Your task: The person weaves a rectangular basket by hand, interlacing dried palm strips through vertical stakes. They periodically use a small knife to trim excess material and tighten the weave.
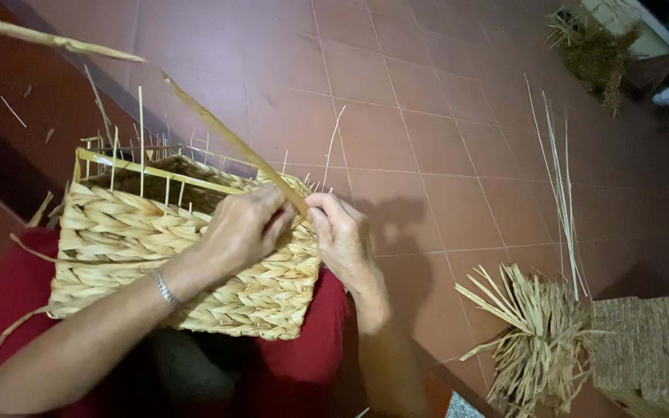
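A rectangular woven straw basket [125, 255] rests on my lap, which is covered in red cloth. Thin upright stakes stick up from its unfinished rim. My left hand [243, 226] lies over the basket's right wall, fingers curled around a long flat straw strand [226, 135] that rises up to the left. My right hand [340, 232] pinches the same strand at the basket's right corner, close to the left fingers. A metal bracelet sits on my left wrist.
Red-brown floor tiles [396, 101] stretch ahead. A bundle of straw [536, 333] lies at the lower right beside a woven block [652, 348]. Thin loose stalks [559, 178] lie on the floor. Another straw heap [594, 46] sits at the top right.
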